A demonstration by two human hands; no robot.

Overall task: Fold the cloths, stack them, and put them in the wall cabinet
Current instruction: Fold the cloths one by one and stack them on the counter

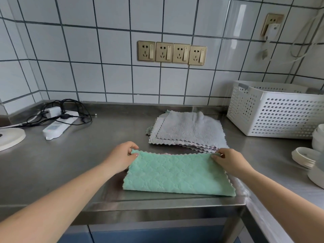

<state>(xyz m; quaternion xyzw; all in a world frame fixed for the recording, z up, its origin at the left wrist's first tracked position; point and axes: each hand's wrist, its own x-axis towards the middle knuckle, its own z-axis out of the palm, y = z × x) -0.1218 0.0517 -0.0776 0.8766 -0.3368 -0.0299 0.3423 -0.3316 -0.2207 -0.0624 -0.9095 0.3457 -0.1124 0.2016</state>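
Note:
A green quilted cloth [177, 173] lies folded in half on the steel counter [84, 155] near its front edge. My left hand [121, 157] pinches the cloth's far left corner. My right hand [229, 160] pinches the far right corner. Behind the green cloth sits a loose pile of grey cloths [187, 131], spread flat and overlapping, with its front edge close to my right hand. No wall cabinet is in view.
A white perforated basket [277, 111] stands at the back right. White dishes [306, 157] are stacked along the right edge. A power strip with black cables [59, 120] and a white round object [10, 138] lie at the left. Sockets [171, 53] line the tiled wall.

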